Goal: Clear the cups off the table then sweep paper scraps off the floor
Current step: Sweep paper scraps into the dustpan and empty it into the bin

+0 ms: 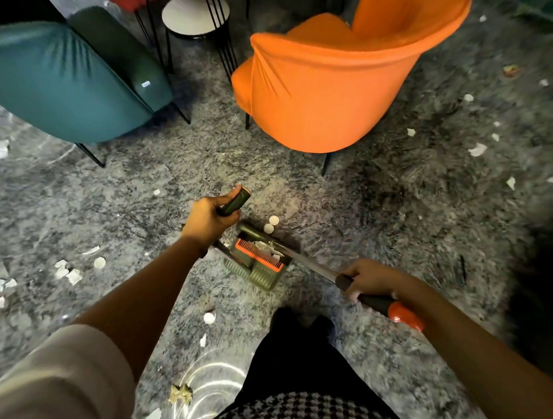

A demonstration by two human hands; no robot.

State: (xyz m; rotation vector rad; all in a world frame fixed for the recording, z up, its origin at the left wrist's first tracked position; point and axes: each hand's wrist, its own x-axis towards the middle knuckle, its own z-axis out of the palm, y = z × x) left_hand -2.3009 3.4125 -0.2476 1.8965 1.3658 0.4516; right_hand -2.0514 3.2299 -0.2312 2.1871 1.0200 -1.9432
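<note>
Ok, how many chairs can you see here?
2: a teal chair at upper left and an orange chair at upper right. A red shape at the top edge may be a third, mostly cut off.

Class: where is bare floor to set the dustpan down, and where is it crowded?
Bare grey carpet lies between the teal padded chair, orange fabric armchair and green plastic dustpan. Crowded with white paper scraps: lower left, and right of the armchair.

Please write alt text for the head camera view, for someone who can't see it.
A person's left hand grips a dustpan by its handle and the right hand grips a broom, over grey carpet littered with paper scraps. An orange chair and a teal chair stand beyond.
</note>
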